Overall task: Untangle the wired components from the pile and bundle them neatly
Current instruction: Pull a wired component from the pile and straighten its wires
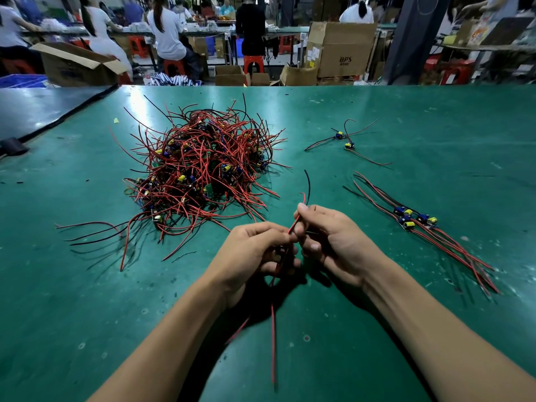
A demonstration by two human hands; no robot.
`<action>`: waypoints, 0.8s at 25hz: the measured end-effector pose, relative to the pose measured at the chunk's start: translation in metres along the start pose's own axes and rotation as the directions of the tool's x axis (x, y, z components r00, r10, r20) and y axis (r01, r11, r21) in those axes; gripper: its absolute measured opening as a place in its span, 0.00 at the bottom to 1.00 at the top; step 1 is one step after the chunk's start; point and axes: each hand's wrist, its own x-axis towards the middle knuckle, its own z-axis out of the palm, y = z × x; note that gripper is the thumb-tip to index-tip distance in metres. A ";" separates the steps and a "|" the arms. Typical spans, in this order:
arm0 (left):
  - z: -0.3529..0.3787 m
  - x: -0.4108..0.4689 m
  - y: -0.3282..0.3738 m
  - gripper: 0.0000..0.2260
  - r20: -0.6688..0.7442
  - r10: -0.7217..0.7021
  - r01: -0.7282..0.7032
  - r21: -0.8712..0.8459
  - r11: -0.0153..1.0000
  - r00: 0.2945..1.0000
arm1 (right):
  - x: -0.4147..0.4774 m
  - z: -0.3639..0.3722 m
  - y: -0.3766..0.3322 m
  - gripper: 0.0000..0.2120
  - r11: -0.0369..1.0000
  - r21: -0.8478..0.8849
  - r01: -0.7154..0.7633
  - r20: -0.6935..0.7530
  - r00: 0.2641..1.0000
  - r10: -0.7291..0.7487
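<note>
Near the front edge of the green rubber-topped work table (377, 111), item in hand: one wired component with thin red and black leads (296, 223), held above the mat, apart from all other stock. Left hand (258, 250) is curled closed around its middle, where a small dark part seems to sit, though the fingers hide most of it; this grip probably anchors the piece. Right hand (327, 239) pinches the upper leads between thumb and forefinger, likely to draw them straight and parallel; the free ends rise past the thumb, while the lower red leads hang toward the body. Stock, unsorted: large tangled heap of red and black wires with blue and yellow cylindrical parts and small green boards (203, 166), left of centre, well apart from the hands. Stock, sorted: aligned row of wired components, leads laid parallel (417, 221), to the right, near the right hand, presumably for short set-downs and later bundling. Stock, loose: two separate wired components with crossed leads (345, 140), farther back on the right, not yet aligned. Task judged early; no tie visible.
</note>
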 end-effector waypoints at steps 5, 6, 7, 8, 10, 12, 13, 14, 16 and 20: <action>-0.003 -0.001 -0.002 0.06 0.000 0.014 -0.014 -0.012 1.000 1.000 | -0.002 0.000 0.002 0.11 0.997 -0.082 0.011 0.058 0.998 -0.006; -0.003 0.000 -0.002 0.08 -0.011 0.014 -0.015 -0.017 1.000 1.000 | -0.003 0.001 0.004 0.13 0.994 -0.105 -0.014 0.093 0.995 0.023; -0.003 0.000 -0.003 0.09 -0.019 0.014 -0.015 -0.028 1.000 1.000 | -0.004 0.002 0.008 0.15 0.993 -0.115 -0.037 0.129 0.990 0.052; -0.003 0.000 -0.003 0.10 -0.020 0.011 -0.012 -0.047 0.999 1.000 | -0.005 0.004 0.010 0.16 0.992 -0.117 -0.052 0.149 0.986 0.070; -0.004 0.000 -0.003 0.07 -0.007 -0.009 0.008 -0.076 0.997 1.000 | -0.007 0.006 0.010 0.15 0.990 -0.132 -0.058 0.141 0.987 0.076; -0.004 0.000 -0.002 0.02 0.010 -0.051 0.052 -0.084 0.995 0.999 | -0.007 0.007 0.007 0.12 0.988 -0.145 -0.049 0.105 0.992 0.065; -0.004 0.001 -0.001 0.03 0.018 -0.073 0.074 -0.091 0.993 0.997 | -0.007 0.008 0.006 0.12 0.990 -0.135 -0.049 0.099 0.993 0.063; -0.005 0.001 -0.001 0.05 0.022 -0.094 0.096 -0.097 0.991 0.995 | -0.007 0.007 0.006 0.11 0.992 -0.113 -0.048 0.102 0.993 0.060; -0.005 0.001 0.000 0.06 0.016 -0.101 0.103 -0.101 0.990 0.995 | -0.009 0.009 0.007 0.12 0.996 -0.077 -0.036 0.110 0.993 0.044; -0.002 0.001 -0.002 0.07 -0.032 -0.075 0.072 -0.067 0.995 0.997 | -0.011 0.009 0.010 0.12 0.996 -0.089 -0.016 0.116 0.993 0.027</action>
